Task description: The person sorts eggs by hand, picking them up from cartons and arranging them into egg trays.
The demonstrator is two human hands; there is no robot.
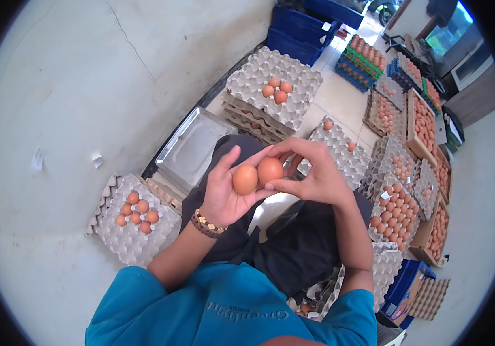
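My left hand (pixel 219 197) is palm up and cradles a brown egg (pixel 245 179), with the thumb raised at its side. Against it sits a second brown egg (pixel 270 169), gripped between the thumb and fingers of my right hand (pixel 321 172). This second egg lies above the fingers of my left hand; whether it also rests on them I cannot tell. Both hands are over my lap. Ahead of them is a stack of grey egg trays (pixel 241 72), with several eggs (pixel 281 97) on the top tray.
A metal tray (pixel 192 147) lies by the wall. To the left, another egg tray (pixel 121 235) bears several eggs. On the right stand a sparsely filled tray (pixel 339 155), a fuller one (pixel 409 222) and wooden crates of eggs (pixel 413 124). Blue crates (pixel 293 34) are at the back.
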